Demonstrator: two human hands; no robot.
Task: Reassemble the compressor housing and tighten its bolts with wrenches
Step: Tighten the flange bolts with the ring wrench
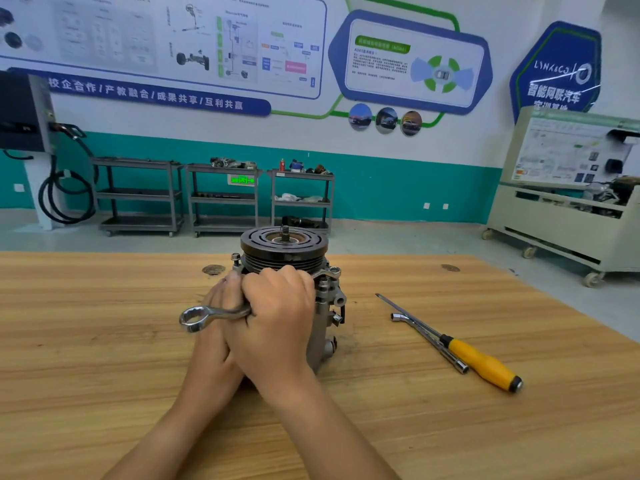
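Note:
The compressor [325,306] stands upright on the wooden table [104,341], its black grooved pulley [284,245] on top. A silver ring wrench [204,315] runs across the front of the housing; its far ring [334,271] sits on a bolt at the upper right, and its near ring juts out to the left. My right hand [277,317] grips the wrench's shank. My left hand [216,327] lies under and behind the right one, its fingers against the housing's left side; its grip is mostly hidden. Another bolt [236,258] stands up at the housing's upper left.
A yellow-handled screwdriver [481,363] and a thin L-shaped socket wrench [429,337] lie on the table to the right of the compressor. Beyond the table stand three grey shelf carts [221,199] and a white equipment cart [568,209].

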